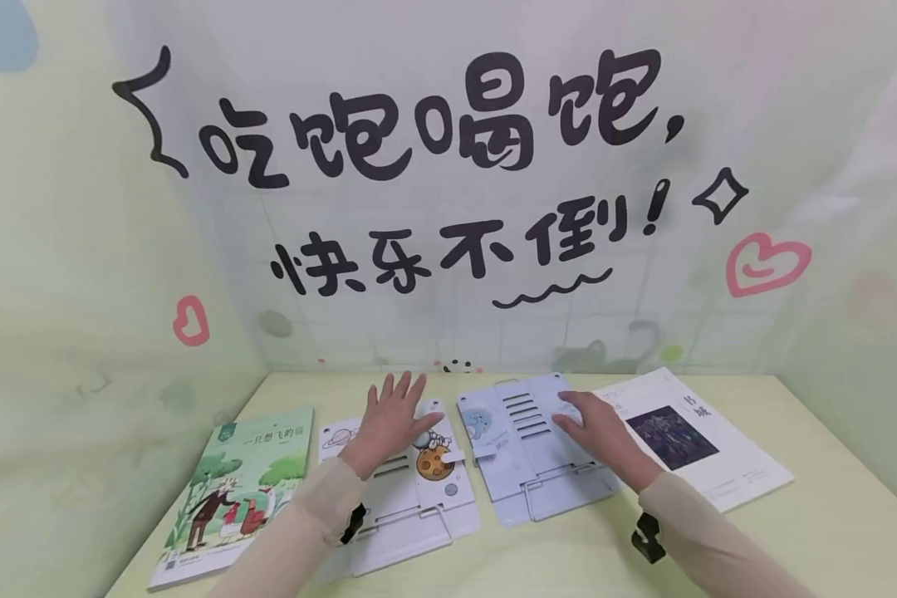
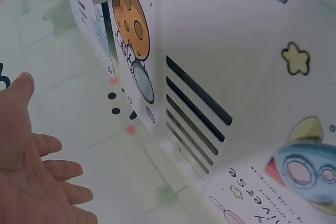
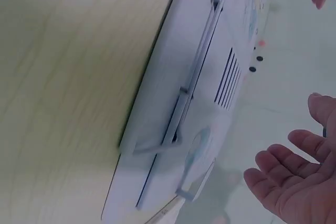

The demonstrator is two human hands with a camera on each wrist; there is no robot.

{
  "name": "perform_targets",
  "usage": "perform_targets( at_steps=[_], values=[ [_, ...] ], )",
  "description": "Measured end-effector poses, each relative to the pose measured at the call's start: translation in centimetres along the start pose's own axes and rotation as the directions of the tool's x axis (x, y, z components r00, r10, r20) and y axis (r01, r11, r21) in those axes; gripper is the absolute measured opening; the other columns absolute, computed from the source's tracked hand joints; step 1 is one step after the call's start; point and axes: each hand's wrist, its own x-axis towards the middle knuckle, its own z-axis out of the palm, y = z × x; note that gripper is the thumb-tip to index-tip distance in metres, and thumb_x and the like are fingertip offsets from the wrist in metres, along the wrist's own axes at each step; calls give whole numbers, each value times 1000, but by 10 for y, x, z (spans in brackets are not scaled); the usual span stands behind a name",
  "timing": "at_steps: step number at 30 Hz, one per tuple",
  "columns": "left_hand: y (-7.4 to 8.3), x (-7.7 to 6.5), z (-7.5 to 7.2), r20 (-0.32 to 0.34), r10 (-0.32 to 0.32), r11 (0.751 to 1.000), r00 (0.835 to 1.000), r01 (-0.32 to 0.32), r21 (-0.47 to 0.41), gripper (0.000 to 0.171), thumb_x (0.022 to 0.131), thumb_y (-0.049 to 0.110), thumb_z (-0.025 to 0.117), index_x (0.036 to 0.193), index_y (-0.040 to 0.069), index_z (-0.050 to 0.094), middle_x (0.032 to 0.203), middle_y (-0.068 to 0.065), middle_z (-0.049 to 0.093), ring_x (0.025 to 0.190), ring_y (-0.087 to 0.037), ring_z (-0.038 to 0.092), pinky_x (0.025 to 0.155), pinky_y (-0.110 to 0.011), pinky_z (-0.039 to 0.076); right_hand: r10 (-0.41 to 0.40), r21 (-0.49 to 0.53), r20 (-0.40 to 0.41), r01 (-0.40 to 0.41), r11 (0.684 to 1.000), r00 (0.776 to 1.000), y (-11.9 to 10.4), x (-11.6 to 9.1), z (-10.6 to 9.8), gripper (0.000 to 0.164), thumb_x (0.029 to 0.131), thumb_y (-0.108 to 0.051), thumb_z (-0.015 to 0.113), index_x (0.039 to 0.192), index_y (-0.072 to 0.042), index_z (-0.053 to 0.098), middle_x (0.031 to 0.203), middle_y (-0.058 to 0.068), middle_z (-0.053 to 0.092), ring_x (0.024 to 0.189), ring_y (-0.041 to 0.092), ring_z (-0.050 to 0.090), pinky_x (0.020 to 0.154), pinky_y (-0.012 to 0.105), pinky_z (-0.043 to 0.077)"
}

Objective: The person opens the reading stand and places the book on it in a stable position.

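Side by side on the table lie two book stands. The left one is a white book stand (image 1: 459, 492) (image 2: 220, 19) printed with planets, an astronaut and a rocket. The right one is a pale blue book stand (image 1: 504, 475) (image 3: 202, 114) with slots and wire page holders. My left hand (image 1: 392, 423) (image 2: 26, 166) hovers over the white stand's upper part, fingers spread and holding nothing. Above the right side of the blue stand is my right hand (image 1: 598, 428) (image 3: 304, 182), its fingers loosely extended and its palm bare.
A green illustrated book (image 1: 262, 448) lies at the left of the table (image 1: 815, 531). To the right, a white magazine (image 1: 747, 457) with a dark picture lies partly behind my right hand. A printed backdrop (image 1: 448, 332) rises behind the table, with side walls left and right.
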Motion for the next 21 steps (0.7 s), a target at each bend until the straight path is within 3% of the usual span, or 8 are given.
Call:
perform_targets(
  at_steps=[3, 6, 12, 16, 21],
  values=[
    [-5, -10, 1, -28, 15, 998, 999, -17, -67, 68, 94, 46, 51, 146, 7, 32, 151, -21, 27, 139, -43, 18, 111, -62, 13, -46, 52, -3, 47, 998, 999, -14, -2, 10, 34, 86, -11, 66, 114, 7, 61, 108, 25, 64, 97, 37, 62, 83, 47, 51],
    [-11, -24, 1, -58, 15, 988, 998, -23, -156, 61, 92, 40, 56, 140, 6, 42, 145, -21, 39, 134, -41, 32, 109, -59, 23, -93, 124, 43, 87, 988, 995, -29, -6, 21, 30, 84, -7, 67, 110, 6, 63, 103, 21, 66, 87, 28, 64, 76, 39, 54],
    [-29, -62, 2, -44, -85, 946, 995, 67, -317, 41, 87, 29, 66, 122, 8, 60, 118, -11, 62, 105, -25, 59, 90, -42, 49, -157, 264, 215, 97, 960, 964, -64, -14, 44, 26, 83, -5, 67, 108, 5, 64, 95, 13, 67, 80, 16, 61, 70, 24, 52],
    [-45, -91, 5, 28, -125, 894, 992, 125, -429, 30, 82, 21, 72, 107, 7, 65, 90, 0, 64, 78, -11, 57, 67, -24, 50, -206, 320, 306, 104, 942, 929, -85, -19, 58, 25, 82, -6, 68, 105, 4, 65, 86, 4, 65, 75, 10, 57, 66, 19, 49],
    [-59, -126, 9, 131, -65, 855, 989, 123, -504, 32, 78, 22, 75, 100, 3, 62, 80, 2, 59, 71, -8, 52, 61, -19, 46, -237, 396, 392, 70, 916, 889, -101, -23, 73, 24, 80, -6, 70, 102, 4, 67, 80, 1, 65, 70, 3, 54, 64, 17, 48]
  ],
)
